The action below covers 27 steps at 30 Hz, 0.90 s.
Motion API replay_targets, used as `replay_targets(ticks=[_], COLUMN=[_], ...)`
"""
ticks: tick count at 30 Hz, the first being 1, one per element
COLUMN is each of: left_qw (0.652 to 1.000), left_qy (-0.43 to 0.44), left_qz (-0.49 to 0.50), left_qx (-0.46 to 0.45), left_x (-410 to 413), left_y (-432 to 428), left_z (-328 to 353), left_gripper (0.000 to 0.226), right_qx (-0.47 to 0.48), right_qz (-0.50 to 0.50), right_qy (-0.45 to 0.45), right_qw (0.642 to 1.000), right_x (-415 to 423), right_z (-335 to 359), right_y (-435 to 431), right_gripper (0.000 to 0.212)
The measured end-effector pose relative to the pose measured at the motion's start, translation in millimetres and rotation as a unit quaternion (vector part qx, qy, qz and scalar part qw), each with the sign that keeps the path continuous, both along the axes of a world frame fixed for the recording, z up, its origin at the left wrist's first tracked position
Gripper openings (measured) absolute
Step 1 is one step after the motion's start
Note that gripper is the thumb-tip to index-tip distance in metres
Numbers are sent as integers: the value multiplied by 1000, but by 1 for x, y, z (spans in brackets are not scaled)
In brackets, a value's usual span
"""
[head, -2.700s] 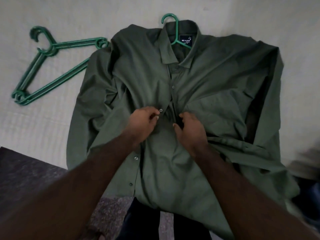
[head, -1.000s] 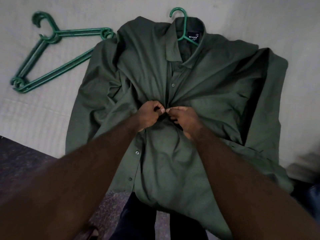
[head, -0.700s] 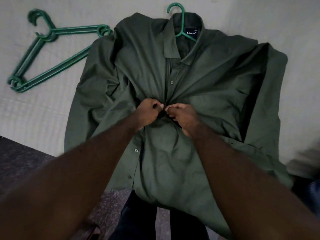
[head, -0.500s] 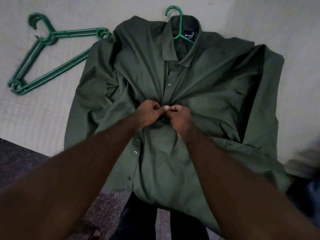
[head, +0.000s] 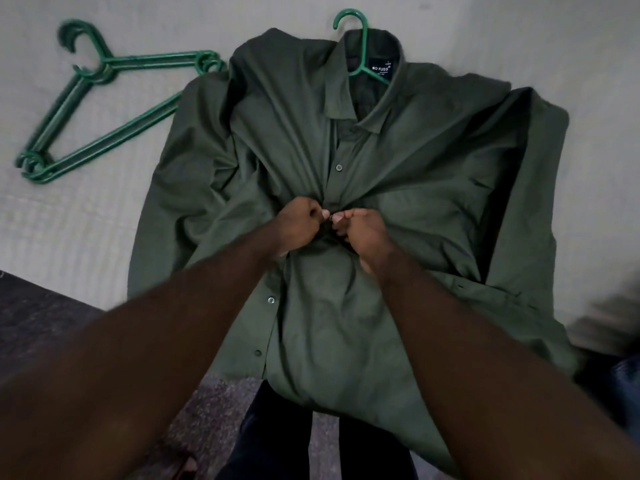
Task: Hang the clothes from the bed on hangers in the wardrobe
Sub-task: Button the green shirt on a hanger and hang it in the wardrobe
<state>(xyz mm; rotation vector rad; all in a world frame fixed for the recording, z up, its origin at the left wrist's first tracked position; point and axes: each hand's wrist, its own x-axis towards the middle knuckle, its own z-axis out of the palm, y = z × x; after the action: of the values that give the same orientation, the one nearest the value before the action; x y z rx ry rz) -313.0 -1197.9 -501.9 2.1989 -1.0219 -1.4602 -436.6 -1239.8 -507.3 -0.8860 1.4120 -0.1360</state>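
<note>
One green shirt point(head: 415, 174), one hanger point(head: 360, 39) in its collar, at least two stacked hangers point(head: 156, 59) beside it, one left hand point(head: 298, 225), one right hand point(head: 363, 230)

Shirt point(head: 415, 174) on bed point(head: 69, 237), hanger point(head: 360, 39) inside collar, spare hangers point(head: 100, 112) to its left

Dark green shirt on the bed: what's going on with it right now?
A person is buttoning the dark green shirt, which lies front-up on the bed with a green hanger inside its collar, hook sticking out. The left hand and right hand pinch the front edges together at mid-chest. The button above looks fastened; the lower buttons are undone. Spare green hangers lie on the bed to the left of the shirt.
</note>
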Motion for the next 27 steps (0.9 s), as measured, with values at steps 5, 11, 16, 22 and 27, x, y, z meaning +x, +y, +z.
replay_targets(ticks=[5,11,16,22,27], left_qw=[999,987,950,964,971], left_qy=[13,-121,-174,-259,-210], left_qz=[-18,-2,104,48,116], left_qx=[-31,-105,-237,-35,16], left_x=[-4,-8,-24,-44,-36], left_y=[3,0,50,137,132], left_z=[0,4,23,17,18], left_gripper=[30,12,8,47,41], right_qx=[91,19,-257,-263,-316], right_qz=[28,27,198,278,273], right_qy=[-19,-26,98,183,185], right_qw=[995,999,941,906,889], right_x=[-10,-11,-44,-84,-80], right_z=[5,10,6,14,17], right_y=[-14,-9,21,60,57], right_gripper=[24,24,19,48,26])
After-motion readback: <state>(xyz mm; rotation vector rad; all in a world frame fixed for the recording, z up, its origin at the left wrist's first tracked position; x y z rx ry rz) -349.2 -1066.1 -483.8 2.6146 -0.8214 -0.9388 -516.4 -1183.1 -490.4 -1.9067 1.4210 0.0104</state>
